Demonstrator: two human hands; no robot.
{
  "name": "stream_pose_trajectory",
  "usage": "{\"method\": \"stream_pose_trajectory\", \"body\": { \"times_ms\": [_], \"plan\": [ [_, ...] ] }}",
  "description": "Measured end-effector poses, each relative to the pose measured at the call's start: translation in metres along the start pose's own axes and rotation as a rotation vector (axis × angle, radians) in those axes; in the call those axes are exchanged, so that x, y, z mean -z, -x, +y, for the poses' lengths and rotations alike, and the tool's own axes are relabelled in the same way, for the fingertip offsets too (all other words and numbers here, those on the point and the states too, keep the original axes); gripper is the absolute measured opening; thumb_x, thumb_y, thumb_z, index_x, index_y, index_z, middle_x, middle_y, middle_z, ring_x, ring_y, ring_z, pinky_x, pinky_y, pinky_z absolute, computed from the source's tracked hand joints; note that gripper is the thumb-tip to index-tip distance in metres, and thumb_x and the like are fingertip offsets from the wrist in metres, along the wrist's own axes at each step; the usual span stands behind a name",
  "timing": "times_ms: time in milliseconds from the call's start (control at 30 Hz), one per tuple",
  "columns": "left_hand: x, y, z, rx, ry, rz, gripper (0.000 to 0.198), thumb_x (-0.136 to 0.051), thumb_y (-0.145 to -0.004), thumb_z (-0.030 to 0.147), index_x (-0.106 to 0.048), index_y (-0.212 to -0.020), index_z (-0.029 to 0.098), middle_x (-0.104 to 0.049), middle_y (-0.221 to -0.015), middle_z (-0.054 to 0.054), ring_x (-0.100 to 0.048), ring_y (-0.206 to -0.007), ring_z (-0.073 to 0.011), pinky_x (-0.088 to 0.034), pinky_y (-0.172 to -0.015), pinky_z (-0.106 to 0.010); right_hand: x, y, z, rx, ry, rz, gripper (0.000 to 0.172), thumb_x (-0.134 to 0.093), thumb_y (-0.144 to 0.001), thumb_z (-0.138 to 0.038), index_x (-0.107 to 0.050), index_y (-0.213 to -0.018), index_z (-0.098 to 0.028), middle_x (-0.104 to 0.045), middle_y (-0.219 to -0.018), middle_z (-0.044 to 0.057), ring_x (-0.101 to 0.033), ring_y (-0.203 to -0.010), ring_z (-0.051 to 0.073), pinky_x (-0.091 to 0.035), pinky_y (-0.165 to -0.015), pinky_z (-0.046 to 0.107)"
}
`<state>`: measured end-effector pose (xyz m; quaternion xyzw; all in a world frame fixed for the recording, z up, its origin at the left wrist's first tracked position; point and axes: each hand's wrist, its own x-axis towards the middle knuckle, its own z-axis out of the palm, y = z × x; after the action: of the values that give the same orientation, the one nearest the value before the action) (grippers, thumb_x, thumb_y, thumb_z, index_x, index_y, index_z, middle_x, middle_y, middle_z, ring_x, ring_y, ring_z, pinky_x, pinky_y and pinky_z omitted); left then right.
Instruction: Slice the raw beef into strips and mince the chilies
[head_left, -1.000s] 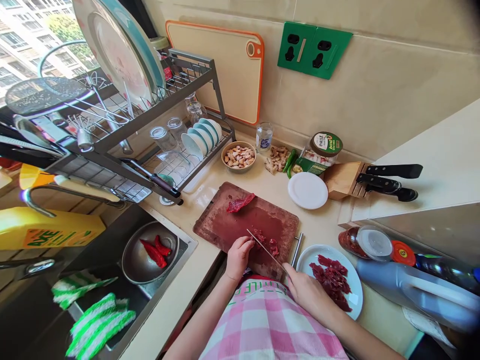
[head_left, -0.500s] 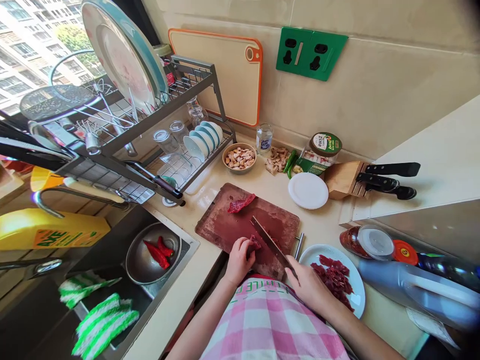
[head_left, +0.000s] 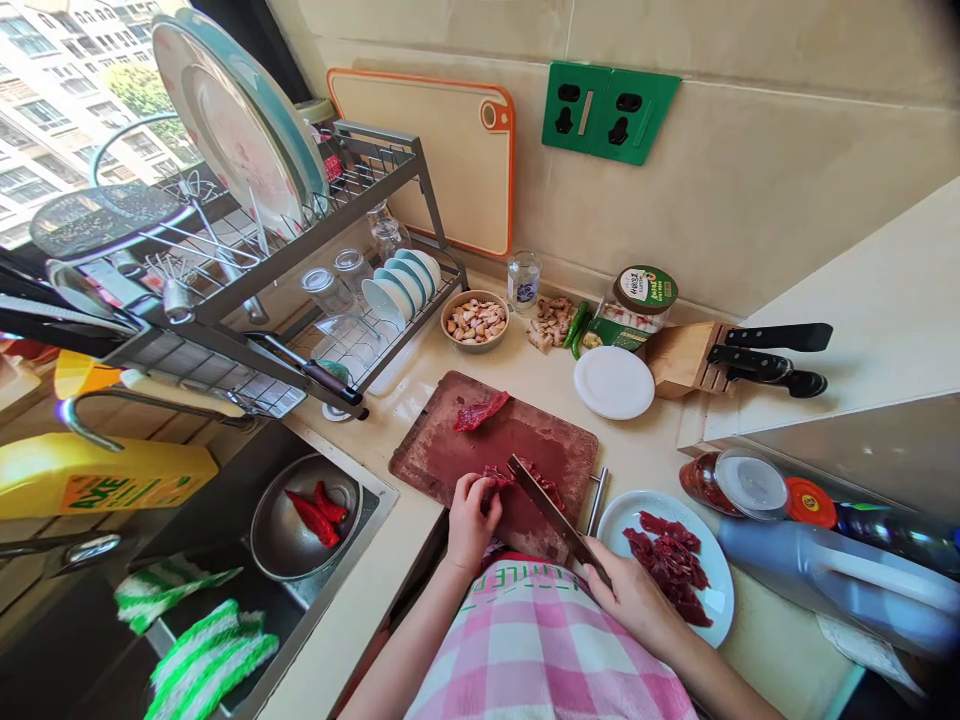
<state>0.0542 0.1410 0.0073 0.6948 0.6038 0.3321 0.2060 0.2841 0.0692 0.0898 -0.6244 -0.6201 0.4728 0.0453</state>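
Note:
My right hand [head_left: 616, 578] is closed round the handle of a knife [head_left: 551, 512], its blade slanting up and left over the brown cutting board [head_left: 427, 440]. Curled fingers of my left hand [head_left: 474, 515] hold a piece of red meat [head_left: 497, 476] just left of the blade. Cut meat slices [head_left: 546, 482] lie on the far right side of the blade, partly hidden by it. Farther back on the board rests a larger strip of meat [head_left: 481, 411], touched by neither hand. A white plate [head_left: 611, 500] with a heap of sliced meat [head_left: 670, 560] stands beside my right wrist.
Behind the board are a bowl of garlic [head_left: 476, 320], ginger [head_left: 551, 322], green chillies [head_left: 577, 325], a small white plate [head_left: 615, 382] and a knife block [head_left: 686, 358]. Bottles [head_left: 832, 575] line the right. A dish rack [head_left: 315, 280] and sink with a pan [head_left: 281, 540] stand left.
The knife has shifted slightly right and down, and more cut meat shows beside its blade. My left hand has moved slightly left. The whole view has shifted a little.

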Motion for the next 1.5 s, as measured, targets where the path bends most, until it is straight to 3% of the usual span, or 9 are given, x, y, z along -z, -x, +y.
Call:
{"method": "stream_pose_trajectory", "body": {
  "times_ms": [233,400,567,900,1067,1233,1333,1500],
  "plan": [
    [0.005,-0.008,0.009,0.105,0.036,-0.026,0.015,-0.052,-0.077,0.019,-0.055,-0.091,0.020,-0.047,-0.096,-0.005,-0.053,-0.089,-0.0167,-0.047,-0.082,-0.033,0.014,0.008,0.001,0.024,-0.066,-0.056,0.034,-0.033,-0.082,-0.031,-0.058,-0.104,-0.024,-0.067,-0.085,0.002,-0.062,-0.078,0.019,-0.043,-0.071,0.027],
    [0.009,-0.006,0.007,0.084,0.057,-0.094,0.016,-0.051,-0.076,0.017,-0.055,-0.092,0.020,-0.047,-0.097,-0.004,-0.053,-0.089,-0.0161,-0.047,-0.083,-0.032,0.010,-0.002,0.003,0.011,-0.179,0.041,0.036,-0.034,-0.083,-0.033,-0.058,-0.105,-0.018,-0.067,-0.094,0.006,-0.060,-0.084,0.019,-0.043,-0.074,0.027],
    [0.013,-0.005,0.007,0.112,0.055,-0.056,0.014,-0.050,-0.078,0.020,-0.054,-0.092,0.020,-0.047,-0.096,-0.005,-0.053,-0.090,-0.0176,-0.047,-0.083,-0.035,0.012,0.003,0.001,0.003,-0.140,0.020,0.035,-0.033,-0.084,-0.034,-0.058,-0.102,-0.017,-0.067,-0.083,0.004,-0.061,-0.074,0.019,-0.043,-0.067,0.027],
    [0.014,0.002,0.003,-0.072,-0.068,-0.112,0.020,-0.047,-0.079,0.014,-0.057,-0.095,0.021,-0.052,-0.098,-0.005,-0.054,-0.089,-0.0172,-0.049,-0.080,-0.033,0.005,0.000,0.000,0.014,-0.081,-0.003,0.035,-0.032,-0.084,-0.030,-0.056,-0.107,-0.021,-0.067,-0.090,0.004,-0.062,-0.083,0.019,-0.043,-0.072,0.026],
    [0.012,0.001,0.006,-0.070,-0.040,-0.121,0.019,-0.048,-0.081,0.016,-0.057,-0.097,0.021,-0.053,-0.100,-0.005,-0.055,-0.091,-0.0159,-0.049,-0.081,-0.030,0.001,0.002,0.006,-0.077,0.033,0.121,0.042,-0.027,-0.086,-0.036,-0.052,-0.114,-0.018,-0.067,-0.089,0.008,-0.063,-0.081,0.021,-0.044,-0.070,0.028],
    [-0.001,-0.003,0.006,-0.199,-0.159,-0.139,0.018,-0.051,-0.083,0.025,-0.059,-0.099,0.021,-0.056,-0.106,-0.007,-0.055,-0.097,-0.0204,-0.050,-0.082,-0.037,-0.002,0.000,-0.003,0.009,0.051,0.086,0.041,-0.027,-0.087,-0.034,-0.051,-0.118,-0.020,-0.067,-0.093,0.007,-0.063,-0.083,0.020,-0.045,-0.071,0.028],
    [-0.004,-0.004,0.004,-0.269,-0.200,-0.109,0.019,-0.047,-0.085,0.021,-0.060,-0.099,0.021,-0.058,-0.102,-0.007,-0.055,-0.097,-0.0203,-0.050,-0.084,-0.038,-0.006,-0.005,-0.011,0.042,0.141,0.081,0.042,-0.029,-0.086,-0.029,-0.048,-0.123,-0.022,-0.067,-0.097,0.007,-0.063,-0.085,0.019,-0.045,-0.073,0.027],
    [-0.007,-0.004,0.001,-0.349,-0.218,-0.159,0.023,-0.046,-0.085,0.019,-0.057,-0.105,0.023,-0.059,-0.104,-0.006,-0.054,-0.103,-0.0210,-0.049,-0.089,-0.040,-0.012,-0.008,-0.016,0.021,0.281,0.098,0.044,-0.033,-0.084,-0.023,-0.046,-0.126,-0.026,-0.067,-0.098,0.006,-0.063,-0.084,0.018,-0.045,-0.072,0.024]
  ]
}}
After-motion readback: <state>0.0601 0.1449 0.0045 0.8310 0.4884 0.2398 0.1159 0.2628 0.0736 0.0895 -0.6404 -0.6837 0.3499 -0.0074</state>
